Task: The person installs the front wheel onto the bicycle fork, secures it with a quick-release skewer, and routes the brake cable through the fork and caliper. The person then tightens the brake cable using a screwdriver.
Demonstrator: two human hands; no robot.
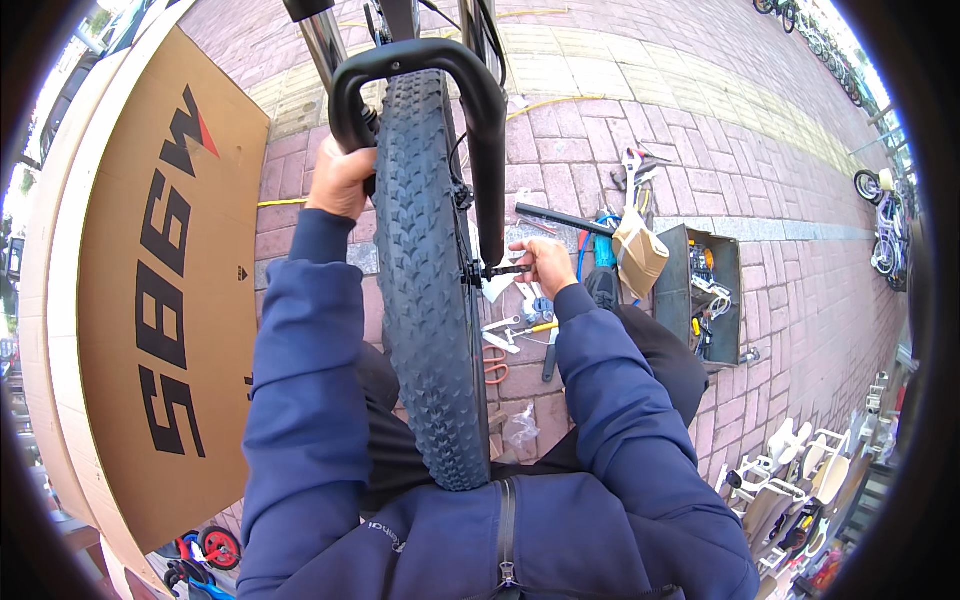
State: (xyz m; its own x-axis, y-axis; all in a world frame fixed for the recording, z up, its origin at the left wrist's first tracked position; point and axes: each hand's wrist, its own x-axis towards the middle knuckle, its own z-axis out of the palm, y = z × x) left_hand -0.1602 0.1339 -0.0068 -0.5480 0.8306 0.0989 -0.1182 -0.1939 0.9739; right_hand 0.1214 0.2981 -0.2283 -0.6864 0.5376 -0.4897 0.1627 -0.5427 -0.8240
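A bicycle's front wheel with a wide black knobby tire (425,270) stands between my knees, under a black suspension fork (488,140). On the wheel's left side, my left hand (340,180) is wrapped round the fork's left leg; some fingers are hidden behind it. My right hand (547,264) is at the lower end of the right fork leg. Its fingers pinch a short black axle lever (510,269) sticking out from the wheel's hub. A disc brake caliper (461,196) sits between tire and right leg.
A large cardboard box (190,330) stands at my left. Loose tools, including red-handled scissors (495,364), lie on the brick paving beyond my right hand. Farther right is a grey toolbox (684,290) with parts inside. Parked bikes (885,235) line the right edge.
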